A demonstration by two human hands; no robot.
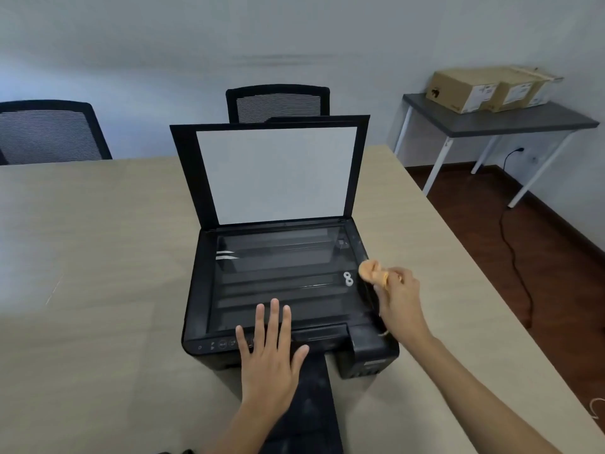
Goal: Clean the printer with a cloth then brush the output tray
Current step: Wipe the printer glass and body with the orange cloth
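One black printer (288,290) sits under both my hands on one pale wood-grain table (98,257). My left hand (270,352) lies flat on its front edge, fingers (274,317) straight and slightly spread, tips reaching onto the smooth, glossy scanner glass (278,267). My right hand (397,301) is off to the right of them, fingers curled round one small soft orange cloth (371,271), bunched into a rounded wad that touches the printer's right rim. Beyond my fingertips the one flat rectangular lid (271,172) stands raised, its white matte backing facing me. Below my left palm the dusty black output tray (311,388) sticks out toward me. Farther off stand two mesh-backed chairs (278,103), and to the right one grey-topped side table (497,117) bearing three cardboard boxes (465,91)
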